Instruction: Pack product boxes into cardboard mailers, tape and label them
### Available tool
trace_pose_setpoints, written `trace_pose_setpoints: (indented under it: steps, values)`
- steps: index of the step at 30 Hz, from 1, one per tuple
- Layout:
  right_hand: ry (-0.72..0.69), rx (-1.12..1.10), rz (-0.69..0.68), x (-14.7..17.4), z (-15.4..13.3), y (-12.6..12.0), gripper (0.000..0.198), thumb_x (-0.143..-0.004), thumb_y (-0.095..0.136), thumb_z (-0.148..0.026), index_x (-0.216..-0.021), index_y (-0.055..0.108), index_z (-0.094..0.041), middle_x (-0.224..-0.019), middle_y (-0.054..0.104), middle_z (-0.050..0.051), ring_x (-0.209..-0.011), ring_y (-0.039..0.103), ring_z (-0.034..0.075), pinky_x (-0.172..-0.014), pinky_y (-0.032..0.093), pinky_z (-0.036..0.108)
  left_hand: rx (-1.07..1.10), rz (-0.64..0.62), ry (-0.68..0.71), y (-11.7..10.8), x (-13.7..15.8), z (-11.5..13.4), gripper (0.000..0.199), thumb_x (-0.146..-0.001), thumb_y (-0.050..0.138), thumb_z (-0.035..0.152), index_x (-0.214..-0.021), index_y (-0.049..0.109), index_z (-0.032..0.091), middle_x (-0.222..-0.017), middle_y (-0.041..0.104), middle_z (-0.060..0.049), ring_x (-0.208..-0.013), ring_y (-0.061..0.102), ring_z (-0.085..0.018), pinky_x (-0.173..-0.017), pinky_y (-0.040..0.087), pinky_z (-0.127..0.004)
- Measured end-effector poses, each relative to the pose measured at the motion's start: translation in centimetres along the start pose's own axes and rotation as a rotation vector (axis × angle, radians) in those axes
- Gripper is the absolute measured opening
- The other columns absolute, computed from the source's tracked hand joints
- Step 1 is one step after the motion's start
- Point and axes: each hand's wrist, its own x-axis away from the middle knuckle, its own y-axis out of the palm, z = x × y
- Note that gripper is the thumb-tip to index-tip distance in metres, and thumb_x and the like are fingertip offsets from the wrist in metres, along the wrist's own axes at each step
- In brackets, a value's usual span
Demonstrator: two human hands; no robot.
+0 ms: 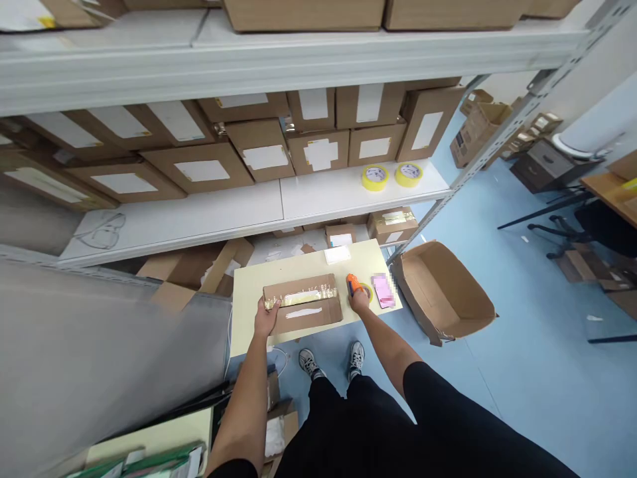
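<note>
A flat cardboard box (318, 321) lies on the cream tabletop (251, 338), with shiny tape along its top and white labels on it. My left hand (266, 317) grips the box's left end, its thumb over the edge. Right of the box, my right hand (359, 302) is closed around an orange tape dispenser (353, 283) with a yellow tape roll on it. The hand hides part of the dispenser. A pink phone-shaped item (382, 291), partly blurred, lies just right of that hand, and a white paper (337, 255) is at the tabletop's far edge.
A metal shelf (323, 202) spans the back, bearing several labelled boxes (202, 171) and two yellow tape rolls (375, 177). A large open carton (442, 292) stands on the floor at right. A grey wall (114, 345) is at left; an office chair (562, 232) is far right.
</note>
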Motion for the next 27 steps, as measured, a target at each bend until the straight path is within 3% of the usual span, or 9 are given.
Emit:
trace_pose_setpoints:
  steps: [3,5,8,12,17,20,22,24,27]
  values:
    - [-0.175,-0.113,0.189,0.5,-0.2,-1.4,0.036,-0.085,0.062,-0.034,-0.117,0.064,-0.016,-0.116,0.072,0.019,-0.122,0.065,0.036,-0.106,0.048,0.046,0.024,0.01,-0.017,0.1,0.4,0.3,0.065,-0.089,0.074,0.051,-0.146,0.052,0.025,-0.131,0.075,-0.01,-0.119,0.072,-0.031,-0.107,0.054,-0.043]
    - [-0.299,-0.189,0.273,1.5,-0.7,-2.9,0.034,-0.087,0.057,-0.04,-0.113,0.06,-0.018,-0.112,0.071,0.017,-0.11,0.067,0.035,-0.095,0.054,0.047,0.032,0.002,-0.018,0.1,0.6,0.4,0.067,-0.089,0.074,0.05,-0.147,0.051,0.025,-0.131,0.075,-0.011,-0.118,0.072,-0.031,-0.106,0.054,-0.042]
    - [-0.42,-0.259,0.217,4.1,-2.4,-5.5,0.032,-0.092,0.051,-0.047,-0.111,0.056,-0.022,-0.096,0.07,0.011,-0.082,0.068,0.031,-0.074,0.056,0.043,0.036,-0.018,-0.029,0.1,0.8,0.5,0.07,-0.089,0.073,0.051,-0.149,0.048,0.025,-0.132,0.075,-0.011,-0.122,0.071,-0.032,-0.104,0.053,-0.042]
    - [-0.547,-0.268,0.117,8.8,-6.6,-7.9,0.036,-0.093,0.054,-0.049,-0.118,0.055,-0.023,-0.084,0.068,0.005,-0.07,0.064,0.028,-0.068,0.053,0.04,0.04,-0.055,-0.022,0.0,1.2,0.8,0.073,-0.091,0.07,0.054,-0.152,0.045,0.024,-0.136,0.073,-0.013,-0.126,0.068,-0.033,-0.105,0.051,-0.042]
    - [-0.655,-0.286,0.002,13.6,-11.3,-6.6,0.051,-0.092,0.062,-0.058,-0.128,0.058,-0.022,-0.106,0.074,0.008,-0.093,0.07,0.029,-0.084,0.055,0.04,0.057,-0.112,-0.011,-0.8,1.7,1.3,0.077,-0.092,0.068,0.05,-0.157,0.041,0.018,-0.146,0.065,-0.019,-0.133,0.064,-0.034,-0.112,0.047,-0.046]
    - [-0.695,-0.242,-0.078,15.0,-12.5,-4.9,0.049,-0.094,0.061,-0.061,-0.125,0.062,-0.023,-0.109,0.075,0.008,-0.097,0.071,0.029,-0.088,0.055,0.041,0.038,-0.02,0.072,-2.4,1.7,2.1,0.077,-0.089,0.073,0.047,-0.154,0.048,0.015,-0.157,0.054,-0.023,-0.148,0.05,-0.036,-0.12,0.04,-0.049]
    - [-0.71,-0.203,-0.084,15.4,-12.9,-4.2,0.048,-0.094,0.063,-0.061,-0.124,0.064,-0.024,-0.11,0.075,0.008,-0.097,0.071,0.03,-0.089,0.055,0.041,0.077,0.037,0.196,-3.7,1.7,3.3,0.065,-0.091,0.07,0.046,-0.147,0.058,0.016,-0.158,0.054,-0.021,-0.151,0.046,-0.035,-0.122,0.038,-0.048]
    - [-0.731,-0.186,-0.083,15.7,-13.3,-4.1,0.048,-0.093,0.064,-0.061,-0.122,0.066,-0.024,-0.109,0.076,0.009,-0.097,0.071,0.03,-0.088,0.054,0.041,0.192,-0.063,0.316,-5.0,1.6,5.0,0.049,-0.096,0.063,0.05,-0.132,0.071,0.018,-0.145,0.066,-0.017,-0.14,0.058,-0.032,-0.118,0.043,-0.045]
    - [-0.793,-0.205,-0.121,15.9,-14.0,-4.5,0.047,-0.094,0.062,-0.063,-0.118,0.066,-0.023,-0.102,0.075,0.007,-0.09,0.07,0.028,-0.084,0.054,0.038,0.37,-0.418,0.387,-6.4,1.6,7.5,0.047,-0.092,0.067,0.058,-0.112,0.08,0.017,-0.118,0.079,-0.014,-0.117,0.071,-0.029,-0.106,0.054,-0.042]
